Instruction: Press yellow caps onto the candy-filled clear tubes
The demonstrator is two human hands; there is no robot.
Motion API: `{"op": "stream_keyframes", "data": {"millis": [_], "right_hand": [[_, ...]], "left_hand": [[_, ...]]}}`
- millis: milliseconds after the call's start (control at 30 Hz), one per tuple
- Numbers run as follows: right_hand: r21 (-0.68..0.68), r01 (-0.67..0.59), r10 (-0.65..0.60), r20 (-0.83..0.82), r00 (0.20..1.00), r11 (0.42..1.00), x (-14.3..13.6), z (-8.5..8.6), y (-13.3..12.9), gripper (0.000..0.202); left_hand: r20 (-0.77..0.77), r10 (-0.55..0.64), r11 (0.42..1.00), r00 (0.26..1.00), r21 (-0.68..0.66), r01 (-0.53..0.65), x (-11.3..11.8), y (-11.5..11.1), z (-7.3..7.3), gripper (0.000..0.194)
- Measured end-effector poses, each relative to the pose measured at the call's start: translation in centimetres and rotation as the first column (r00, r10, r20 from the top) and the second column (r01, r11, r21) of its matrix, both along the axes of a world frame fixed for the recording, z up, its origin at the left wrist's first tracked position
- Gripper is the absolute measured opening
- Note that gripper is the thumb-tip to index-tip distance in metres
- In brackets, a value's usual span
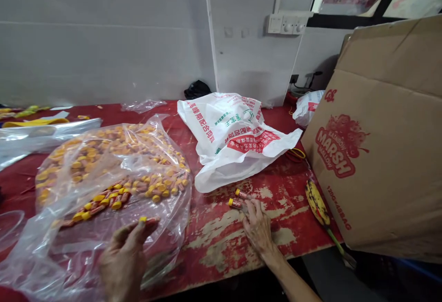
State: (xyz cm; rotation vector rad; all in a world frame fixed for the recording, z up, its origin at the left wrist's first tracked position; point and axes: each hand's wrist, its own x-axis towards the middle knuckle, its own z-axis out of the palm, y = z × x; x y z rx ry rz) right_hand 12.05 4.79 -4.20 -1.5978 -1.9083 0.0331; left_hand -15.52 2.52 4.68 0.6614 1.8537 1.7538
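Observation:
My left hand (122, 260) is closed in a pinch on a small red-brown tube with a yellow cap (149, 223), above the near part of a clear plastic bag (83, 246). That bag lies spread out at the left, with many more yellow-capped tubes (159, 187) in it and some bare at its opening. My right hand (257, 226) rests on the table, its fingers closed at the right ends of two side-by-side tubes, a nearer tube (236, 204) and a farther tube (242, 194). The fingers partly hide both tubes.
A white printed sack (235, 131) lies crumpled behind my right hand. At the right stand a large cardboard box (373, 145) and a spotted banana (316, 203) near the edge of the worn red table (221, 246). A black bag (197, 90) sits against the wall.

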Motion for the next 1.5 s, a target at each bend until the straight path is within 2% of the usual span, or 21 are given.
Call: {"op": "stream_keyframes", "data": {"millis": [100, 167, 233, 300, 400, 500, 567, 667, 767, 833, 900, 1000, 1067, 1100, 1133, 1200, 1233, 1267, 1367, 1433, 1500], "right_hand": [[0.054, -0.004, 0.006, -0.033, 0.999, 0.999, 0.2, 0.1, -0.1, 0.045], [0.053, -0.013, 0.012, 0.020, 1.000, 0.999, 0.5, 0.6, 0.4, 0.043], [-0.004, -0.002, 0.003, 0.147, 0.989, 1.000, 0.8, 1.5, 1.7, 0.038], [-0.071, 0.023, -0.003, 0.272, 0.962, 0.997, 1.1, 2.7, 3.8, 0.030], [-0.108, 0.016, 0.020, 0.330, 0.944, 0.994, 1.2, 4.1, 7.9, 0.025], [-0.152, -0.015, 0.072, 0.377, 0.923, 0.988, 0.7, 4.7, 12.1, 0.023], [-0.192, -0.046, 0.121, 0.399, 0.909, 0.980, 0.0, 4.8, 14.7, 0.023], [-0.222, -0.097, 0.181, 0.402, 0.898, 0.970, -0.9, 4.7, 17.5, 0.018], [-0.218, -0.129, 0.205, 0.375, 0.904, 0.967, -1.1, 4.9, 18.4, 0.010], [-0.196, -0.152, 0.212, 0.334, 0.919, 0.969, -0.8, 5.3, 17.7, 0.008], [-0.149, -0.181, 0.216, 0.269, 0.939, 0.972, -0.3, 5.8, 15.9, 0.011], [-0.078, -0.201, 0.210, 0.128, 0.969, 0.976, 0.6, 6.0, 11.1, 0.023], [-0.079, -0.246, 0.239, -0.081, 0.968, 0.966, 1.0, 5.7, 7.2, 0.026], [-0.066, -0.321, 0.273, -0.383, 0.883, 0.945, 1.1, 5.5, 5.3, 0.027], [-0.054, -0.375, 0.268, -0.606, 0.749, 0.926, 1.1, 5.2, 3.5, 0.028], [-0.044, -0.425, 0.193, -0.846, 0.497, 0.904, 1.1, 4.6, 0.6, 0.030], [-0.063, -0.435, 0.149, -0.887, 0.436, 0.898, 1.1, 4.2, -0.5, 0.030], [-0.090, -0.443, 0.111, -0.906, 0.409, 0.892, 1.1, 3.9, -1.3, 0.031], [-0.145, -0.465, 0.049, -0.924, 0.380, 0.873, 1.3, 3.1, -2.6, 0.037], [-0.161, -0.482, 0.060, -0.910, 0.411, 0.861, 1.5, 3.0, -2.9, 0.039], [-0.154, -0.505, 0.147, -0.849, 0.507, 0.849, 1.7, 3.1, -3.1, 0.040]], "left_hand": [[0.258, -0.168, 0.985, 0.951, 0.090, 0.149, 4.2, -0.8, -0.7, 0.034], [0.264, -0.288, 0.958, 0.921, 0.096, 0.272, 6.9, -0.7, -2.1, 0.039], [0.245, -0.397, 0.918, 0.884, 0.096, 0.385, 9.0, -0.4, -3.9, 0.039], [0.203, -0.454, 0.891, 0.868, 0.113, 0.439, 10.5, -0.1, -5.7, 0.036], [0.064, -0.453, 0.885, 0.889, 0.152, 0.440, 11.5, -0.3, -7.1, 0.023], [-0.059, -0.440, 0.883, 0.896, 0.152, 0.444, 11.8, -0.8, -7.2, 0.010], [-0.105, -0.408, 0.895, 0.907, 0.150, 0.420, 12.0, -0.9, -7.0, 0.008], [-0.111, -0.361, 0.913, 0.926, 0.160, 0.375, 12.0, -0.7, -6.9, 0.010], [-0.058, -0.349, 0.919, 0.935, 0.175, 0.354, 12.0, -0.7, -6.9, 0.010], [-0.015, -0.355, 0.917, 0.935, 0.188, 0.352, 12.0, -0.7, -6.9, 0.009], [0.032, -0.364, 0.914, 0.931, 0.202, 0.351, 11.9, -0.7, -6.8, 0.008], [0.127, -0.386, 0.908, 0.914, 0.229, 0.351, 11.6, -0.5, -6.9, 0.008], [0.214, -0.395, 0.905, 0.893, 0.261, 0.337, 11.4, -0.3, -7.1, 0.010], [0.261, -0.395, 0.905, 0.881, 0.276, 0.324, 11.3, -0.3, -7.3, 0.011], [0.309, -0.392, 0.907, 0.867, 0.289, 0.307, 11.3, -0.3, -7.4, 0.013], [0.393, -0.383, 0.912, 0.836, 0.305, 0.275, 11.4, -0.6, -7.6, 0.017], [0.429, -0.381, 0.914, 0.819, 0.309, 0.263, 11.5, -0.8, -7.6, 0.019], [0.462, -0.380, 0.915, 0.802, 0.314, 0.253, 11.7, -1.1, -7.5, 0.020], [0.522, -0.383, 0.916, 0.762, 0.323, 0.239, 12.2, -2.2, -6.9, 0.022], [0.564, -0.370, 0.922, 0.738, 0.321, 0.217, 12.5, -2.8, -6.3, 0.023], [0.618, -0.340, 0.934, 0.708, 0.312, 0.176, 12.7, -3.4, -5.7, 0.027]]}}
